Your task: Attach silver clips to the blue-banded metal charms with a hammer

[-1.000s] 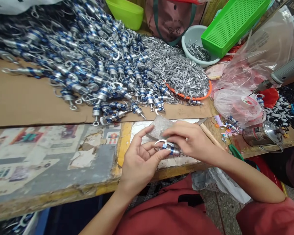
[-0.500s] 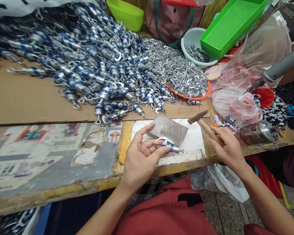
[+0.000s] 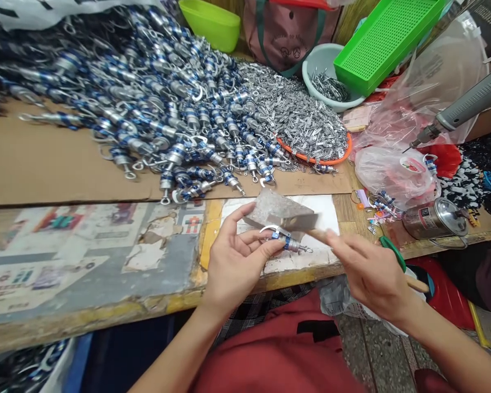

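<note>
Hammer [image 3: 298, 221] out over the bench [image 3: 163, 281] now, and you've got its wooden handle wrapped in your right hand [image 3: 370, 273], fingers curled round it, the butt poking out behind your wrist. Its head, blurred, sits over the grey block [image 3: 272, 203]; whether the two touch, you can't tell from this angle. And look at your left hand [image 3: 235, 262]: thumb and fingers pinching the blue-and-silver fitting [image 3: 288, 241], its curved hook upward, its small ring pointing toward the bench's right end. That fitting is just on the near-edge side of the block, above the white sheet [image 3: 329, 210] along the bench's front edge. Your left index finger reaches right up by the block's left corner! Beyond the work, a great heap of similar fittings [image 3: 167, 103] covers the cardboard [image 3: 36, 169] toward the back left corner, and beside it flat metal links [image 3: 306, 123] pile up within an orange rim [image 3: 317, 160]. Over to your right, a green loop handle [image 3: 393, 254] shows just beside your hand, with the lidded metal can [image 3: 423, 221] near the bench's front edge.
</note>
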A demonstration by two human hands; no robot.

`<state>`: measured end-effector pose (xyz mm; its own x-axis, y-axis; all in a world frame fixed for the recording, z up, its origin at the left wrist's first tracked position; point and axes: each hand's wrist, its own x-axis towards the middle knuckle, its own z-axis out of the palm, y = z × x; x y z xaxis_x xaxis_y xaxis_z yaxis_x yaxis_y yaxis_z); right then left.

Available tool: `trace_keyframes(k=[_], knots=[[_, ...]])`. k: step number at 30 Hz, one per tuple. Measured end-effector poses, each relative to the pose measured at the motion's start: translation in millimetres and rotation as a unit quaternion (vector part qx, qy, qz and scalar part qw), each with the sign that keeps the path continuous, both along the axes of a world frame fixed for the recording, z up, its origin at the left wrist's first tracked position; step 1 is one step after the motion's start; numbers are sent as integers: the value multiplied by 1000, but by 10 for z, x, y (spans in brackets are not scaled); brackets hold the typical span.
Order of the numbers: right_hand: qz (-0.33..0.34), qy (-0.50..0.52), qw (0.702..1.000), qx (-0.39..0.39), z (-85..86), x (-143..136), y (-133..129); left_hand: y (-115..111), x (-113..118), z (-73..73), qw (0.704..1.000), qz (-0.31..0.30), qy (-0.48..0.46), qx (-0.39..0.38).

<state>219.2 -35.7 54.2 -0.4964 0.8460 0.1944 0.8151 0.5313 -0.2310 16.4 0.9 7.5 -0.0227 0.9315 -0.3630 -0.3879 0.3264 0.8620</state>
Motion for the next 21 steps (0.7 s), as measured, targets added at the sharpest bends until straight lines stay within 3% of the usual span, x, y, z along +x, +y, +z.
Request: trace_keyframes(k=[2,5,7,10,12,14,15,18,21], knots=[[-29,41,999,-17,-85,99,-27,-2,-5,-3,1000,4,3,4],[-127,105,986,-27,-250,374,-26,-13,-32,-14,999,-8,47,15],[-189,76,978,-52,-344,576,22,-24,-56,-25,993,-29,111,42],[-232,-37,970,-60,-393,697,215,-35,-80,-49,965,-31,214,148],[-212,-65,975,-12,-375,578,459,-34,-82,-68,940,-19,251,229],[-150,-52,987,22,-362,323,790,-28,-77,-83,924,-11,267,275],[-118,-64,991,12,-369,168,969,-24,-75,-88,919,-9,272,284],[-102,-98,990,-7,-448,-277,1426,-11,-79,-99,918,-17,273,286],[-89,-101,991,-6,-562,-529,1627,5,-101,-104,931,-43,246,267]])
